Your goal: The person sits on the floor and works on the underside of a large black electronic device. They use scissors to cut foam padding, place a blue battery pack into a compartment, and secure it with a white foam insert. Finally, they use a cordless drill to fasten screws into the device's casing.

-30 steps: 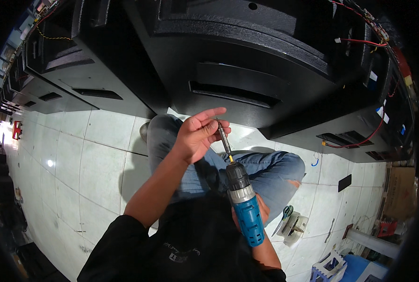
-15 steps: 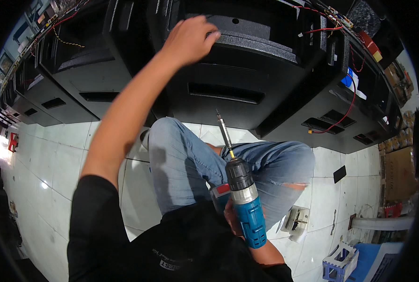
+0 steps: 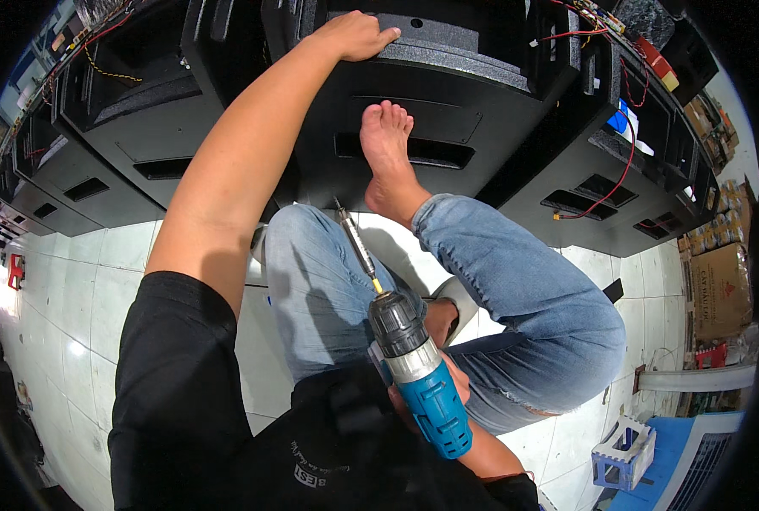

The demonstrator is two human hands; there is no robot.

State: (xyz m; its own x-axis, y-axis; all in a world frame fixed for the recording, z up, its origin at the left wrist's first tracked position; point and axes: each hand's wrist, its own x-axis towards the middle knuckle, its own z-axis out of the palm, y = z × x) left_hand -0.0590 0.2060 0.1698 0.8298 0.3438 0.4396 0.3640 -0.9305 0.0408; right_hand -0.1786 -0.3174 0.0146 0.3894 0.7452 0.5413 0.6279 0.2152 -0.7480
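Observation:
My left hand (image 3: pixel 356 36) grips the near top edge of a black speaker cabinet (image 3: pixel 328 102), its fingers over the edge and mostly hidden. In my right hand (image 3: pixel 458 379) is a blue cordless drill (image 3: pixel 435 404) with a black chuck, held over my lap. A long, thin driver bit (image 3: pixel 358 243) sticks out of the chuck and points away toward the cabinet, touching nothing that I can see. The drill's body covers much of the right hand. My bare foot (image 3: pixel 388 157) is up against the cabinet's front, over its slot.
More black cabinets stand left (image 3: pixel 132 145) and right (image 3: pixel 601 179), with loose red and black wires (image 3: pixel 626 162). Behind my right side are a cardboard box (image 3: pixel 720 289), a small white and blue step stool (image 3: pixel 625 451) and a blue panel. The floor is white tile (image 3: pixel 73 315).
My left hand has come down onto the cabinet's edge. One leg has lifted, setting its bare foot against the cabinet. The drill has shifted left, its bit swinging left too.

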